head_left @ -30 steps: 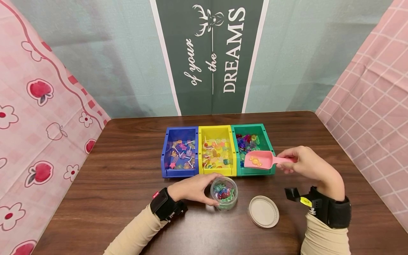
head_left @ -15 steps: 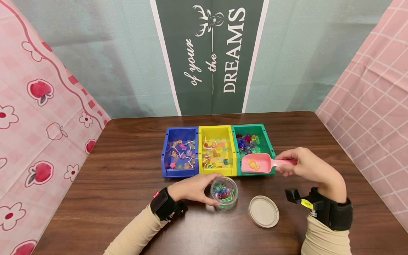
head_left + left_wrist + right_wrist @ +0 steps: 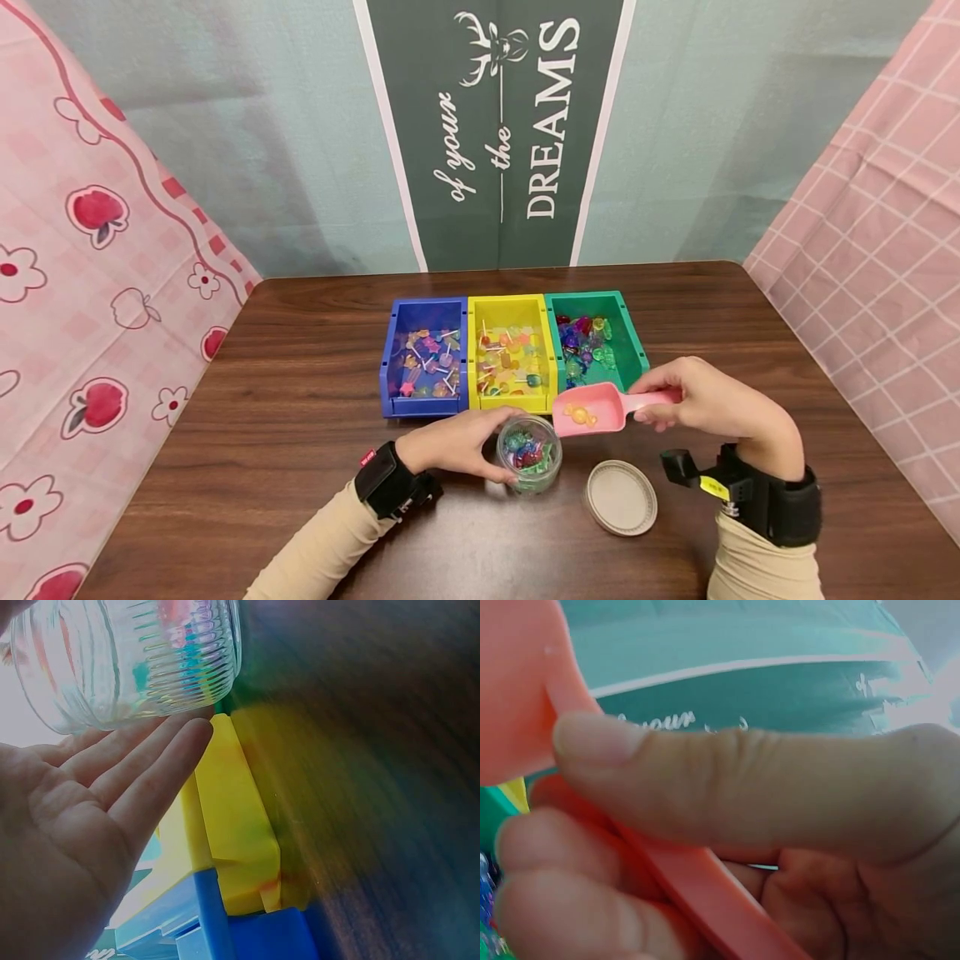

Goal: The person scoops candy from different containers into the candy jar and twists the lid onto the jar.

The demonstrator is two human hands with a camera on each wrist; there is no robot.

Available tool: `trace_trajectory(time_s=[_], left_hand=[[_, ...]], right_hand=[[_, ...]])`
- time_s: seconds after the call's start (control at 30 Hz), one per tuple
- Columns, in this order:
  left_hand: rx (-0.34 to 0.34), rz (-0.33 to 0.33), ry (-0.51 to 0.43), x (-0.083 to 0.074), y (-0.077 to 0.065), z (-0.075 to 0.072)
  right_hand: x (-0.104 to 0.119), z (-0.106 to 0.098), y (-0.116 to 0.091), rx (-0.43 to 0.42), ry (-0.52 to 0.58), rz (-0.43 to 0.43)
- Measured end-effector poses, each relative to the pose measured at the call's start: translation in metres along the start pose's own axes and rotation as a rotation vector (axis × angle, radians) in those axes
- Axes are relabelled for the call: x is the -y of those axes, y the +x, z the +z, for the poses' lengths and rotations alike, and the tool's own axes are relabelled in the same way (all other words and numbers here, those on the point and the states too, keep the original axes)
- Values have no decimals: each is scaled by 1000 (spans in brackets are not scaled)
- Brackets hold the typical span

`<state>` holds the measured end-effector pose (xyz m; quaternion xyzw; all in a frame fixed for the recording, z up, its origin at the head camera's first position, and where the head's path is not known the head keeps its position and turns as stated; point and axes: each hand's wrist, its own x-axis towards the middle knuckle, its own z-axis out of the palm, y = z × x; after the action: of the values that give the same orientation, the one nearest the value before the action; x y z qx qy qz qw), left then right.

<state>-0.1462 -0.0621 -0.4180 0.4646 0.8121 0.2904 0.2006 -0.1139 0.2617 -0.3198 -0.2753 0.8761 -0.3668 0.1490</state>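
Your scoop point(image 3: 611, 408) has swung left and nearer over the last second, from over the green bin point(image 3: 626, 333) to just beside the jar point(image 3: 534, 482); the lid point(image 3: 621, 498) stays put on the table point(image 3: 307, 358). Your right hand point(image 3: 701, 396) pinches the scoop's handle, thumb over, fingers curled under, with one orange candy point(image 3: 580, 415) lying in it. Your left hand point(image 3: 453, 446) holds the jar between thumb and loosely extended fingers. You seem to be bringing the candy to the open jar: best keep the scoop level until its lip clears the rim, then tip slowly, jar steady. Whether they touch is unclear.
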Motion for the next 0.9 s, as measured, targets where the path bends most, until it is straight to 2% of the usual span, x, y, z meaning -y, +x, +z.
trace_trajectory(time_s=[0.17,0.37,0.6,0.9], left_hand=[[2,-8,-1,0,0,0],[6,-22,0,-1,0,0],[12,-29,-1,-2,0,-1],[13,-33,-8,-1,0,0]], right_hand=[[6,6,6,79,37,-32],[12,11,10,97,34,-104],[18,13,14,81,16,-29],[20,15,16,44,-11,-43]])
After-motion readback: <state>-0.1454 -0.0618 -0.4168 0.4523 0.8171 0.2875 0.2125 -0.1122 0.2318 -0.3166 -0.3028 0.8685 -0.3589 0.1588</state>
